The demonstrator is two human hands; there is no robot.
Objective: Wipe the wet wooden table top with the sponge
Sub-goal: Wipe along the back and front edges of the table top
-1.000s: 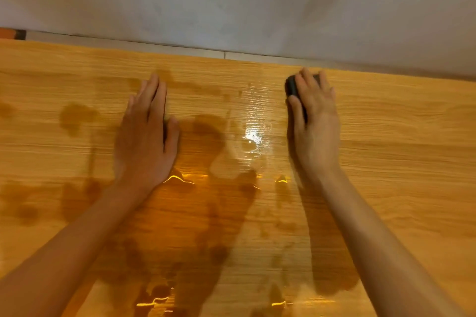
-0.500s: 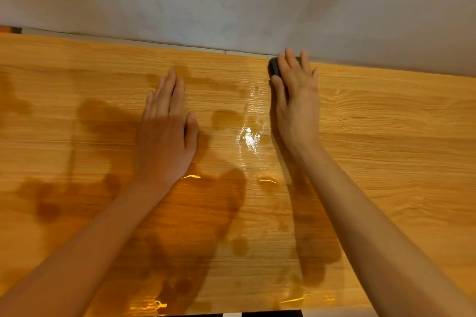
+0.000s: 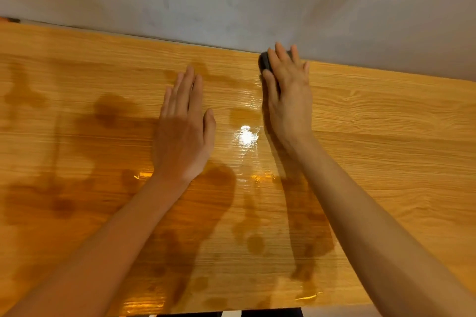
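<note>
Right hand (image 3: 287, 95) presses flat on dark sponge (image 3: 264, 60) at table top (image 3: 386, 136) far edge; left hand (image 3: 184, 134) lies spread flat; keep pressure even, overlap strokes.

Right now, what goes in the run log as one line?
phase: wiping | right hand: pressing dark sponge at table's far edge | left hand: flat on table top | wet sheen mid-table

Both forearms are bare, no sleeves, hands (image 3: 184, 134) ungloved.

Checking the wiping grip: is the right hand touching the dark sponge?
Touching: head view shows right hand pressed flat over the dark sponge.
</note>
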